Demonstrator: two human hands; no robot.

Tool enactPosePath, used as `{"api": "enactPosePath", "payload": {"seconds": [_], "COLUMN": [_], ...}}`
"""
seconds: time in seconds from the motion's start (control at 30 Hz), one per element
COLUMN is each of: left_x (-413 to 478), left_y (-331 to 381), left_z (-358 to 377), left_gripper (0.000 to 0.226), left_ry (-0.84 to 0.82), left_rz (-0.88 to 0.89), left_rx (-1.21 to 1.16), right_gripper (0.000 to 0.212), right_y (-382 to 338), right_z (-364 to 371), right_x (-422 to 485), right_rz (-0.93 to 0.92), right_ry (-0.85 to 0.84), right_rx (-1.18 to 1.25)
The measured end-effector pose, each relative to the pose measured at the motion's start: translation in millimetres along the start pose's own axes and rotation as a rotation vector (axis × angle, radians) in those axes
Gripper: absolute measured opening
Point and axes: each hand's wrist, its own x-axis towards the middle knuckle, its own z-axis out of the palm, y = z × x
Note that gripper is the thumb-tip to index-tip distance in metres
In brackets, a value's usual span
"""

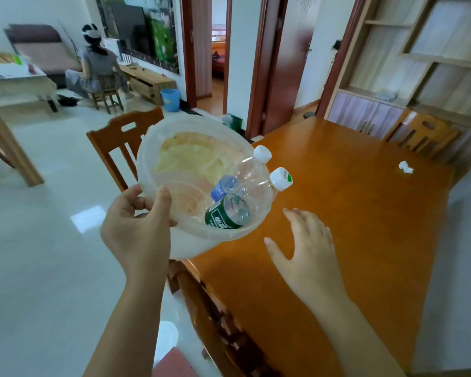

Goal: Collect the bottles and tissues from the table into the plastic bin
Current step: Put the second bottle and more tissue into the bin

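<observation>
Both hands sit low in frame: left hand (136, 227) grips the tilted plastic bin (185, 170) w/ two bottles (245, 186) inside, right hand (307, 240) spread open, empty, over the table (365, 227). Tissue (405, 167) lies far right, well apart. Bottles' caps overhang the low rim, so more tilt could prob spill them.

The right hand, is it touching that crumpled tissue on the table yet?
Apart. The head view shows the right hand open near the table's near edge, with a wide stretch of bare wood between its fingertips and the crumpled tissue at the far side.
</observation>
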Motion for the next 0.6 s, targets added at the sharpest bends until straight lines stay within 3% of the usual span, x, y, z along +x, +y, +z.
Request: {"api": "enactPosePath", "payload": {"seconds": [0.3,0.6], "left_x": [99.1,193.8], "left_y": [1.5,-37.3], "left_z": [-106.9,-230.2], "left_gripper": [0.013,0.024], "left_ry": [0.139,0.26], "left_rz": [0.015,-0.023], "left_rx": [-0.074,0.063], "right_gripper": [0.054,0.051], "right_y": [-133.4,-266.4], "right_z": [56.9,149.2], "right_x": [9.0,9.2], "right_rz": [-0.126,-0.255], "right_ry": [-0.026,-0.142], "right_rx": [0.047,0.071]}}
